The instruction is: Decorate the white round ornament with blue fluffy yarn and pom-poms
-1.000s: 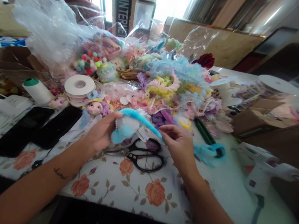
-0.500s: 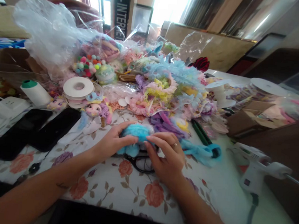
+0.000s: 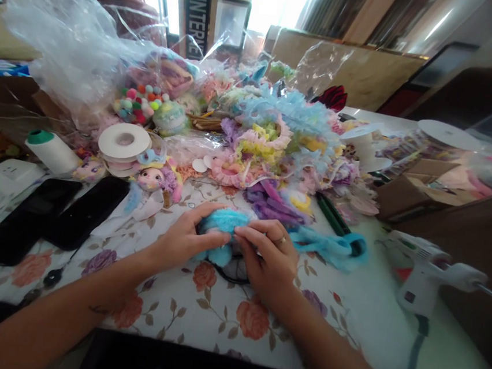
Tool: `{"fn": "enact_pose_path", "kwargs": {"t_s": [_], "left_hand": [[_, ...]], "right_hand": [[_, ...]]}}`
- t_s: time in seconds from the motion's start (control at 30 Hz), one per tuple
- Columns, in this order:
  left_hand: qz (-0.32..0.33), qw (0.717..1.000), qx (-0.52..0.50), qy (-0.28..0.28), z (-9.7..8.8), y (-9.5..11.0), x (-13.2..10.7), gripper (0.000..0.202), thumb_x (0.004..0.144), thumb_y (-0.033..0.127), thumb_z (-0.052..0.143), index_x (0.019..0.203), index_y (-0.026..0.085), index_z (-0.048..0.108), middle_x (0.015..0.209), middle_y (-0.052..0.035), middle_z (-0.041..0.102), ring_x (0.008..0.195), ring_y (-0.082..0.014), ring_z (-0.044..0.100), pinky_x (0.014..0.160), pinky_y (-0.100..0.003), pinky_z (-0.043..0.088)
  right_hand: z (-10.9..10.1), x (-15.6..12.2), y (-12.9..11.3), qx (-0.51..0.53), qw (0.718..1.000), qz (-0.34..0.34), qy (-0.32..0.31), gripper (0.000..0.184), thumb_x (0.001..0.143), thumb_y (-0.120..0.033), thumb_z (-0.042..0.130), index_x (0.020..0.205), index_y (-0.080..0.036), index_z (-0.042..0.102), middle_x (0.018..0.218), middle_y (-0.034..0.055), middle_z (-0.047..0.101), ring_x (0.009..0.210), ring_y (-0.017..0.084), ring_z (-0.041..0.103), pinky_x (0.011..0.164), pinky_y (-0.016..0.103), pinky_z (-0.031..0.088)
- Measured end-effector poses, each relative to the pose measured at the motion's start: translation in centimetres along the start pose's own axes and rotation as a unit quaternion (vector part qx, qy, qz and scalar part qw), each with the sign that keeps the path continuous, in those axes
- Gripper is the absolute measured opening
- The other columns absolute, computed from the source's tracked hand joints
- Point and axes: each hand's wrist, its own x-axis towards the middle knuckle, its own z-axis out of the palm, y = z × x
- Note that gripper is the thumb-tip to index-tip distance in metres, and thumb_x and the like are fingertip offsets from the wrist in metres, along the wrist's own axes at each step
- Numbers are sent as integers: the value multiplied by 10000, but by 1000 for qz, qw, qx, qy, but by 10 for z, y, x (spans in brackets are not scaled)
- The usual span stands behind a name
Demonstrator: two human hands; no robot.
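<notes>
Okay, nearest first: floral cloth (image 3: 164,307) fills the near side, and both forearms come in over it. At near centre, the left hand (image 3: 191,231) has its thumb and fingers wrapped around a fuzzy blue piece (image 3: 225,222), with the thumb on the near side; the right hand (image 3: 272,254) has thumb and index tips drawn narrow, apparently pinching its right edge. Exact contact there is hard to tell, as the fingers cover it. Step in hand looks like wrapping or pressing the fuzzy strip into place on the small piece; next move probably calls for a steady left hold while the right tips tuck or press that edge. Just under the hands, a dark scissor loop (image 3: 229,277) peeks out. A looped blue strip (image 3: 321,243) lies right of the hands, a glue gun (image 3: 416,270) farther right; purple strips (image 3: 273,201) sit just beyond, then a heap of pastel ruffles (image 3: 279,109) at the far side. Versus one second ago: the strip was stretched out between separated hands with the scissors in plain sight; now the hands are together, the blue is bunched, and the scissors are mostly covered. Versus half a second ago, nearly unchanged.
</notes>
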Motion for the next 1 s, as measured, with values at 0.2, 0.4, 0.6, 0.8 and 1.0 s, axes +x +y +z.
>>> {"fn": "enact_pose_path", "kwargs": {"t_s": [0.2,0.4,0.6,0.8,1.0], "left_hand": [[-42,995,-86,-15,2,-3,1,458,831,385,693,1265,257,620,1169,-51,663,1061,-259,592,854,-307,489],[-51,995,-88,-19,1,-2,1,441,834,380,690,1251,251,630,1123,-49,666,1009,-239,598,824,-294,491],[-45,997,-54,-10,0,0,1,416,834,383,685,1227,253,644,1076,-42,673,992,-239,601,798,-288,485],[-31,996,-76,-17,-1,1,3,395,862,390,649,1231,248,653,1178,-51,668,1115,-267,581,883,-308,485],[-39,997,-60,-30,-3,0,3,435,876,403,636,1289,270,613,1225,-44,655,1100,-262,598,824,-293,503]], "right_hand": [[5,-3,3,54,995,83,27,162,845,-110,681,917,-244,738,839,26,613,765,158,627,649,295,544],[6,-3,3,53,992,109,17,136,848,-143,686,903,-252,745,844,27,622,761,158,633,660,300,555],[6,-2,4,59,992,110,13,130,849,-143,680,899,-246,741,842,28,628,765,156,637,658,297,554],[6,-2,5,50,991,120,8,114,861,-171,671,902,-250,742,842,29,635,762,160,638,655,304,552],[6,0,5,44,994,95,10,129,849,-141,680,902,-242,740,839,29,629,761,156,635,663,300,547]]}}
